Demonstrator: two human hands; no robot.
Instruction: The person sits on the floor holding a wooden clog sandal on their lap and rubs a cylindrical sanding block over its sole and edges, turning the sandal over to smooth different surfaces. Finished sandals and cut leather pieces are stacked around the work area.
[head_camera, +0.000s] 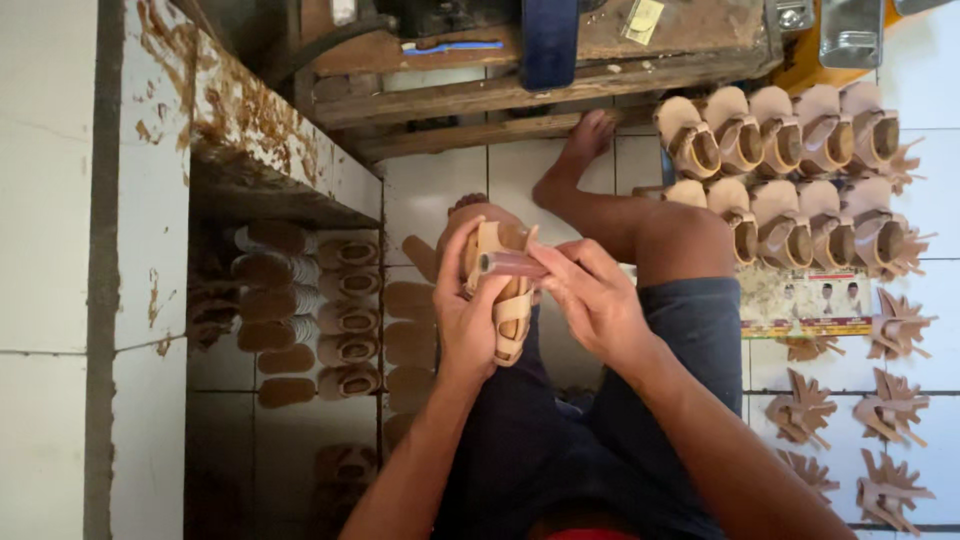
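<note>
The left hand (468, 322) is closed around a tan sandal (505, 300), thumb and fingers wrapped over its straps, holding it upright above the person's lap. The right hand (590, 295) is pinched on a short reddish-brown tube-shaped tool (512, 264), whose open end lies against the upper part of the sandal. Both hands meet over the dark blue shorts (690, 330); the bent right leg extends forward, its bare foot (588, 135) resting on the white tiled floor (440, 190) beside a wooden pallet (520, 95). To the right, two rows of finished tan sandals (790, 170) stand on the floor, with loose strap pieces (890, 410) laid out below them. To the left, under a stained ledge (260, 130), further sandals and flat soles (330, 320) lie in shadow.
</note>
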